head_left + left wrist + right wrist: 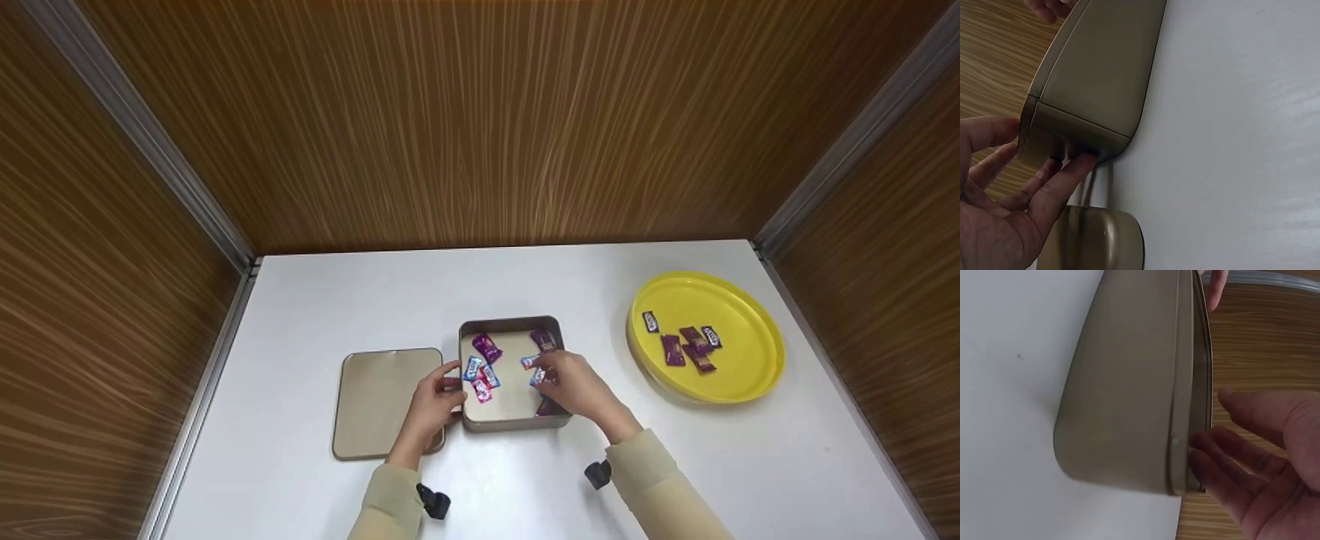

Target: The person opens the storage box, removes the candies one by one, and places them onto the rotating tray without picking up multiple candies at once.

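A square metal tin box [514, 424] without its lid stands on the white table, several wrapped candies inside. My left hand [431, 405] holds the box's left wall, with fingers against the outer side [1044, 124] and one digit at the rim. My right hand [576, 386] reaches over the right wall into the box. In the right wrist view its thumb stands apart from the fingers [1224, 469], whose tips are partly hidden by the wall. Blue-and-white candies [538, 376] lie by those fingertips, among purple ones [543, 340]. On the left inside are a purple candy [487, 347] and pink and blue candies [482, 388].
The tin's flat lid [375, 401] lies left of the box, partly under my left arm. At the right stands a round yellow tray [735, 315] holding several purple candies [673, 350] and dark-wrapped candies [650, 322]. Wood-grain panels [480, 127] enclose the back and sides.
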The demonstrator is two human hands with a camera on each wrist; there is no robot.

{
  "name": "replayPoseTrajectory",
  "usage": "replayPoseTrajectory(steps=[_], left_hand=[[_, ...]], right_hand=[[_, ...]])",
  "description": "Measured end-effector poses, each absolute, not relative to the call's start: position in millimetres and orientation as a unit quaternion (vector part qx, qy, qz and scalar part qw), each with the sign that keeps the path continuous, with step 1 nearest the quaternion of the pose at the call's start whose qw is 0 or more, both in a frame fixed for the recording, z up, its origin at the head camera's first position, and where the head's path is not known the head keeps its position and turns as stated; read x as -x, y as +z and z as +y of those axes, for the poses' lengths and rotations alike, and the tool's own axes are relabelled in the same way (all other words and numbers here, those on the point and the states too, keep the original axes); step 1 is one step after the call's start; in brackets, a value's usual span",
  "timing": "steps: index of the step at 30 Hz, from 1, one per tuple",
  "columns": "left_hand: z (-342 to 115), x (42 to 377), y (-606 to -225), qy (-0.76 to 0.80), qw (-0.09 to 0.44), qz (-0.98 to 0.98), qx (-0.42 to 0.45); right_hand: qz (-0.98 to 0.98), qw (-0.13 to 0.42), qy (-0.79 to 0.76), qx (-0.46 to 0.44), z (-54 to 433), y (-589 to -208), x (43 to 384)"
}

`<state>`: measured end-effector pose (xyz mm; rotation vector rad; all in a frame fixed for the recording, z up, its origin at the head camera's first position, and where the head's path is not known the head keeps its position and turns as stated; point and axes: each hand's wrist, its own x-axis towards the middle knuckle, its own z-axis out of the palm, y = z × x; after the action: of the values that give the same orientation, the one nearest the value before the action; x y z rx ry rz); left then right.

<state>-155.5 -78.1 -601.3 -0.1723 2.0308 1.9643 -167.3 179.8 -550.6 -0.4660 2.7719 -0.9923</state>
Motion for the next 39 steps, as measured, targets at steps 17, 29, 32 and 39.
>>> replayPoseTrajectory(steps=[17, 29, 32, 39], left_hand=[[-77.9, 155.6, -602.3, 0.694, 0.160, 0.699, 0.061], [-78.7, 155.2, -600.9, 0.699, 0.155, 0.696, 0.057], [-78.9, 155.6, -600.9, 0.698, 0.159, 0.696, 0.061], [-78.8, 155.3, -599.3, 0.694, 0.165, 0.697, 0.063]], right_hand=[[0.946, 0.154, -0.259, 0.116, 155.6, -561.1, 161.7], [0.938, 0.138, -0.249, 0.196, 152.8, -572.0, 162.2], [0.936, 0.128, -0.246, 0.217, 152.6, -573.8, 163.1], [0.941, 0.084, -0.227, 0.239, 151.0, -582.1, 167.9]])
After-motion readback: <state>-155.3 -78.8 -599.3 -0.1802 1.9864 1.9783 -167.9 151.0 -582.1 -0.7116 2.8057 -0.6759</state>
